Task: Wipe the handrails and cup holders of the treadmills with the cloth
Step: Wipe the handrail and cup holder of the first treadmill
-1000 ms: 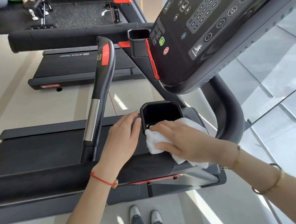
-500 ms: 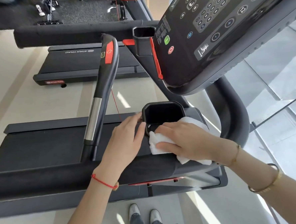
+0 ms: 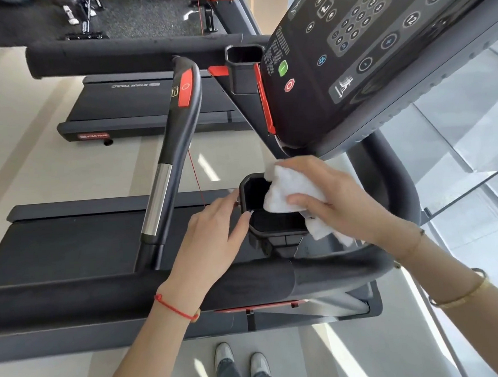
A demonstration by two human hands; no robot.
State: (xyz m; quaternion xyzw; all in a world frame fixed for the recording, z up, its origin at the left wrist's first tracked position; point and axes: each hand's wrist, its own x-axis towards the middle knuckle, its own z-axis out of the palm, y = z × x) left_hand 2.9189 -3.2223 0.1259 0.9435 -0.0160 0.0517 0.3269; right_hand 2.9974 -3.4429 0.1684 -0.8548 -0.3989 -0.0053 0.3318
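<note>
This is a gym. Black treadmills (image 3: 149, 107) stand side by side on a pale floor (image 3: 20, 144). One has a big panel of buttons (image 3: 349, 36), long handrails (image 3: 177, 140) and cup holders (image 3: 244, 57).

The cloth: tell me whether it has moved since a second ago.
Yes. The cloth, held by the right hand, has gone from the near side of the cup holder up to its far rim, toward the console.
</note>
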